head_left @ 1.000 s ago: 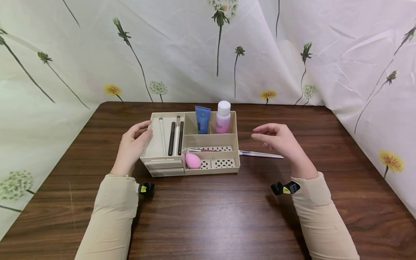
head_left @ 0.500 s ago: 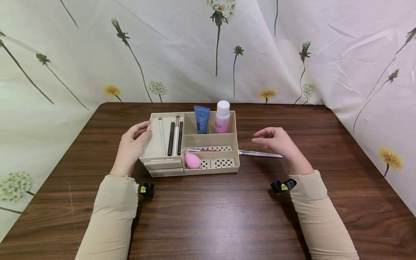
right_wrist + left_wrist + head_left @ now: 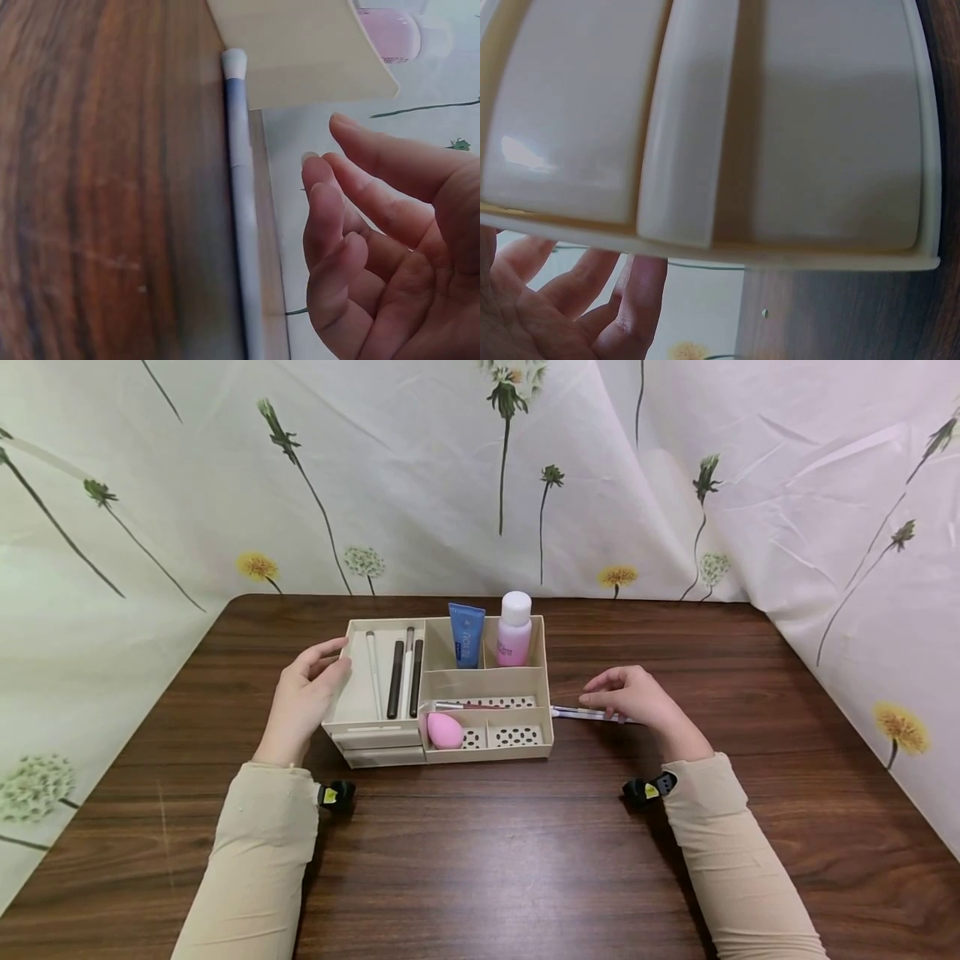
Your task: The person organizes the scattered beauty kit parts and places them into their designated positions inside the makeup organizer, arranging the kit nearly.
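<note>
My left hand (image 3: 303, 693) rests at the left wall of a beige desktop organizer (image 3: 351, 697), its fingers loosely bent along the side. In the left wrist view those fingers lie by the edge of the organizer's drawer fronts (image 3: 840, 150). Just right of the organizer, slender makeup brushes (image 3: 585, 715) with pale handles lie on the table. Over them hovers my right hand (image 3: 637, 700), thumb and fingers apart and holding nothing. In the right wrist view one brush (image 3: 238, 135) shows a white tip and blue band, with the fingers beside it.
The organizer's left tray holds black pens (image 3: 395, 681) and thin brushes (image 3: 374, 677). Other compartments hold a blue tube (image 3: 467, 637), a pink bottle (image 3: 514, 635), a dark-red-handled brush (image 3: 480, 707) and a pink makeup sponge (image 3: 445, 732). A floral cloth (image 3: 420, 485) hangs behind the brown table (image 3: 480, 860).
My right hand has come down and slightly left, so that it now overlaps the brushes on the table. My left hand stays at the organizer's side.
</note>
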Demonstrator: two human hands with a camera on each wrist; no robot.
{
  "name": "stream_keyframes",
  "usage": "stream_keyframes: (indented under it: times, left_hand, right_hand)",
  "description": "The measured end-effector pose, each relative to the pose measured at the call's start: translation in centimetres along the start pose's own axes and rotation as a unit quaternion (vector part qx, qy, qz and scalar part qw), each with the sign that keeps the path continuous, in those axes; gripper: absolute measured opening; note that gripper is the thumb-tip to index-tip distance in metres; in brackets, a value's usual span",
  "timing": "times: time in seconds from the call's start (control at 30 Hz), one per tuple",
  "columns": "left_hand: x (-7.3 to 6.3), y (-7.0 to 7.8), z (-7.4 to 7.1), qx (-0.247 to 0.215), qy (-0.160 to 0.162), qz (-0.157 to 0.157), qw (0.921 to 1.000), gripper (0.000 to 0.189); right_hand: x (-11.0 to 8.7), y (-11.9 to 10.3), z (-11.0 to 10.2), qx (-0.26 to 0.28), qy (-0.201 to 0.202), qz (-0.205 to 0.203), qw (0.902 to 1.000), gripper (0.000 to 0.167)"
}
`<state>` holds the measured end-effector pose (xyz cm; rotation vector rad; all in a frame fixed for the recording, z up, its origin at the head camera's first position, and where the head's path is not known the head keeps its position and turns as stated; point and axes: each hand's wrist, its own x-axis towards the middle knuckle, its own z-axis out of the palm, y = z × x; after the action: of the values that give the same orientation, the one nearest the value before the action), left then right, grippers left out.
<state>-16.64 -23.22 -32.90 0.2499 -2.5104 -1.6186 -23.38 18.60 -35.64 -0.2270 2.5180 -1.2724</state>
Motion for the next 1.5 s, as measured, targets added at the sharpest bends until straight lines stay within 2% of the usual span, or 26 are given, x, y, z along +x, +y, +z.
stream_keyframes:
  times: [0.37, 0.73, 1.17, 1.5]
  left_hand:
    - [-0.1, 0.0, 0.0, 0.000, 0.000, 0.001, 1.0000, 0.050]
    - [-0.1, 0.0, 0.0, 0.004, 0.000, -0.003, 1.0000, 0.050]
    - [-0.1, 0.2, 0.0, 0.008, 0.002, 0.001, 1.0000, 0.050]
    - [-0.1, 0.3, 0.0, 0.006, 0.001, -0.004, 1.0000, 0.050]
  right_hand:
    - [0.5, 1.2, 0.4, -0.016, -0.018, 0.009, 0.9997, 0.031]
    - [0.6, 1.2, 0.4, -0.028, -0.026, 0.023, 0.9990, 0.034]
    - [0.7, 1.5, 0.3, -0.062, -0.034, 0.020, 0.9973, 0.034]
    - [0.7, 1.3, 0.6, -0.106, -0.042, 0.032, 0.9929, 0.024]
